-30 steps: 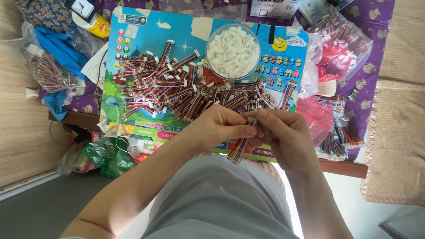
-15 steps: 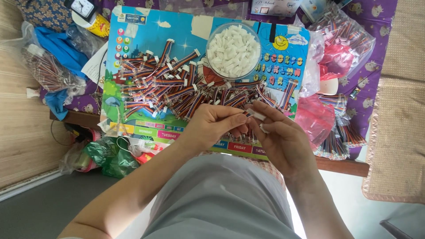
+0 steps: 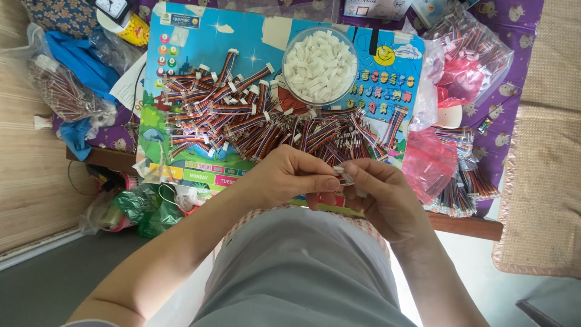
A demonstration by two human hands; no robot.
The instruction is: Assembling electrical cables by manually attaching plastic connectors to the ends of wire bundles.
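My left hand (image 3: 289,175) and my right hand (image 3: 382,197) meet at the near edge of a colourful board (image 3: 193,36), above my lap. Together their fingertips pinch a short multicoloured ribbon cable (image 3: 344,175) with a small white connector at its end. Just beyond my hands lies a heap of several similar striped cables (image 3: 242,121) spread across the board. A round clear bowl (image 3: 319,65) full of small white plastic connectors stands at the back of the board.
Clear bags of more cables (image 3: 466,54) and a red bag (image 3: 430,163) lie at the right on a purple cloth (image 3: 532,36). A blue cloth (image 3: 78,60) and a bag of parts (image 3: 60,91) sit at the left. Green bags (image 3: 148,209) hang under the table edge.
My hands have risen slightly and come together. The cable that hung down from my right hand a second ago is now drawn up between the fingertips of both hands.
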